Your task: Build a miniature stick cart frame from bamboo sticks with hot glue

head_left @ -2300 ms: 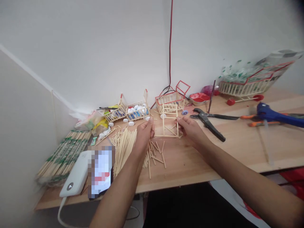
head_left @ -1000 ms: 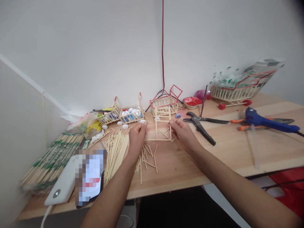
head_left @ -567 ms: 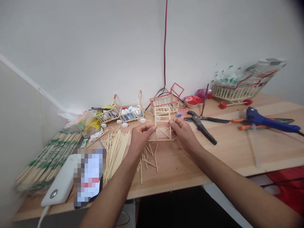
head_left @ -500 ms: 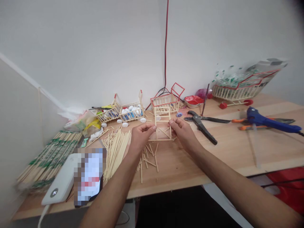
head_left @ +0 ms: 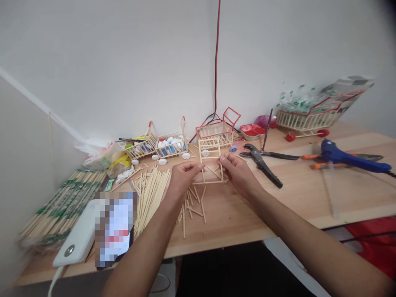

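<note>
Between my two hands stands a small wooden stick frame [head_left: 211, 182], a tall rectangle with crossbars. My left hand [head_left: 185, 175] pinches its left upright with thumb and fingertips. On the opposite upright, my right hand [head_left: 234, 166] has a similar pinch. Loose cut sticks [head_left: 194, 206] lie on the table below the frame, and a bundle of long thin sticks [head_left: 152, 198] is left of my left hand. Just behind the frame sits a small stick cart with a red rim [head_left: 213, 131].
Two small carts [head_left: 171, 147] with white wheels stand at the back left. Pliers [head_left: 262, 163], a blue glue gun [head_left: 349, 159] and a red paint dish [head_left: 252, 132] lie to the right. A larger cart [head_left: 306, 121], phone [head_left: 116, 231] and power bank [head_left: 78, 235] flank the area.
The top of the stick frame has tipped slightly to the left. Both hands keep their hold on its sides and have hardly moved.
</note>
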A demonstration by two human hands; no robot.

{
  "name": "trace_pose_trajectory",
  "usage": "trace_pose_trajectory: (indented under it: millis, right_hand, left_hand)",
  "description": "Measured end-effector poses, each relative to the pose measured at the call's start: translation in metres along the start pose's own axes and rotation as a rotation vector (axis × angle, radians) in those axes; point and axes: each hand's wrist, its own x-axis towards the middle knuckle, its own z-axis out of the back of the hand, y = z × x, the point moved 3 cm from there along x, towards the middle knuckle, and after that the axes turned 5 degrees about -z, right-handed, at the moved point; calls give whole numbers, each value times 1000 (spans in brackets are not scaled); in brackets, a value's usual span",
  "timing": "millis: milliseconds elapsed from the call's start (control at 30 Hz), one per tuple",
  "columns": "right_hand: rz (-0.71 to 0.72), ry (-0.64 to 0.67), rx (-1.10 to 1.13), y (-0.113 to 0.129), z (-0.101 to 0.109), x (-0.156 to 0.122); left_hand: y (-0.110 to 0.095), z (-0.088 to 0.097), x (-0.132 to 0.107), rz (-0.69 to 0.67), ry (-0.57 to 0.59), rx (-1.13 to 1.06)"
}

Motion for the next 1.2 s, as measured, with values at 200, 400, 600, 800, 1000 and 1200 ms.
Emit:
trace_pose_trajectory:
  millis: [200, 400, 600, 800, 1000, 1200]
  right_hand:
    - [-61, 18, 93, -1, -1, 1]
    - [-46, -18, 71, 0, 0, 0]
    - [-3, -40, 33, 1, 0, -1]
    - [22, -29, 14, -1, 3, 1]
    - [16, -36, 7, -2, 5, 2]
    - [14, -45, 0, 0, 3, 0]
  left_hand:
    - [-1, 0, -1, 8, 3, -8]
    - [-2, -2, -2, 9, 1, -6]
    - [-2, -3, -3, 35, -3, -34]
    - [1, -4, -3, 28, 21, -55]
    - [4, -3, -2, 22, 30, -45]
    - [4, -3, -3, 33, 35, -44]
